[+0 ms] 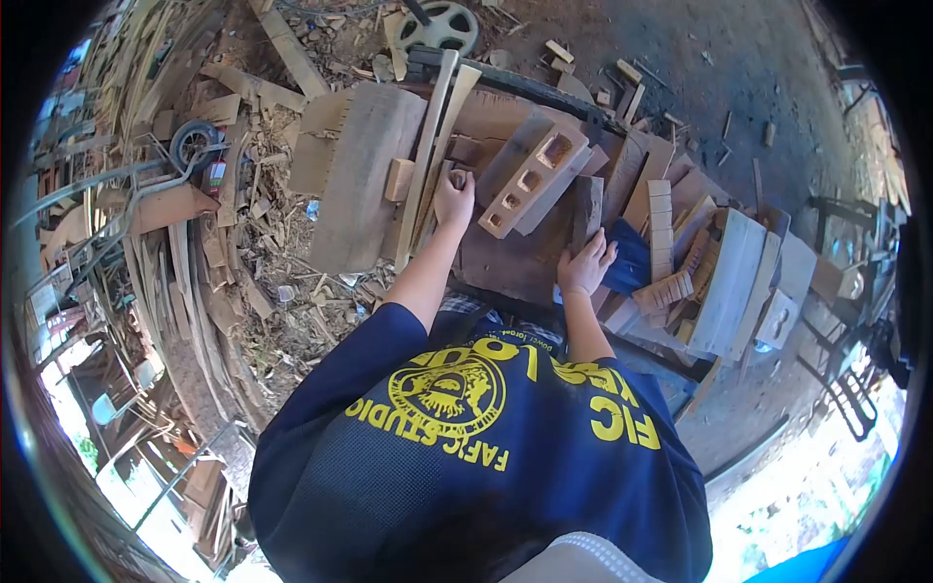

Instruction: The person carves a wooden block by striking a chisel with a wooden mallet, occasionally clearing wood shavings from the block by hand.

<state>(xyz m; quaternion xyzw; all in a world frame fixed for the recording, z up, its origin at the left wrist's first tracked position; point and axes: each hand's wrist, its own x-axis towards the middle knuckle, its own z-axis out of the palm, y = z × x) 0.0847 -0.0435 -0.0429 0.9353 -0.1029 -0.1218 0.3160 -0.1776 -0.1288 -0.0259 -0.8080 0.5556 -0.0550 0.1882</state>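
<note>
In the middle of the workbench lies a wooden block with several square holes cut along its upper face, set at a slant on another board. My left hand is curled into a fist to the left of it, beside two long thin wood strips; whatever its fingers enclose is hidden. My right hand rests with fingers stretched out at the near end of a dark wooden piece. Against its right side lies a dark blue cloth.
A wide grey board and a small wood block lie left of the strips. Stacked wood pieces crowd the bench's right end. A spoked wheel stands beyond the bench. Scrap wood and shavings cover the ground at left.
</note>
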